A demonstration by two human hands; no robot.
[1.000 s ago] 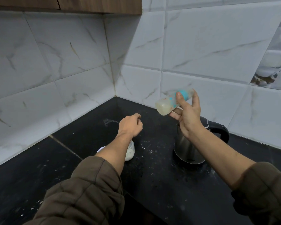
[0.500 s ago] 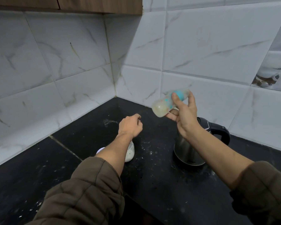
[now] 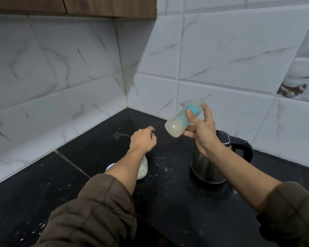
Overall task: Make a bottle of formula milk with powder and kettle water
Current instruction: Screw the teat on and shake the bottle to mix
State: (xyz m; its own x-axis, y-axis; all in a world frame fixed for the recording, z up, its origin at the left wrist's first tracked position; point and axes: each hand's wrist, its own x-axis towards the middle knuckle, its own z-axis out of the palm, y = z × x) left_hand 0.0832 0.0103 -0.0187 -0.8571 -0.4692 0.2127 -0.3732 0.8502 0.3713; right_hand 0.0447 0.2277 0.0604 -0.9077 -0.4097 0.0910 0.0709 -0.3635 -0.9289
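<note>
My right hand [image 3: 202, 131] holds a baby bottle [image 3: 178, 123] in the air above the counter. The bottle has a blue collar, is tilted with its base toward the lower left, and holds pale milky liquid. Below that hand stands a steel kettle [image 3: 208, 168] with a black handle. My left hand [image 3: 143, 140] hovers over the black counter [image 3: 168, 202] with its fingers curled and nothing seen in it. Under my left forearm a small jar of white powder [image 3: 143, 169] shows in part, with a white lid [image 3: 110, 166] beside it.
White marble-look tiles line both walls of the corner. A wooden cabinet [image 3: 96, 6] hangs above on the left. Specks of spilled powder [image 3: 161, 164] dot the counter between jar and kettle.
My right hand has swung the bottle slightly, first left and down, then back and a little up, as in shaking. My left hand has stayed in place.
</note>
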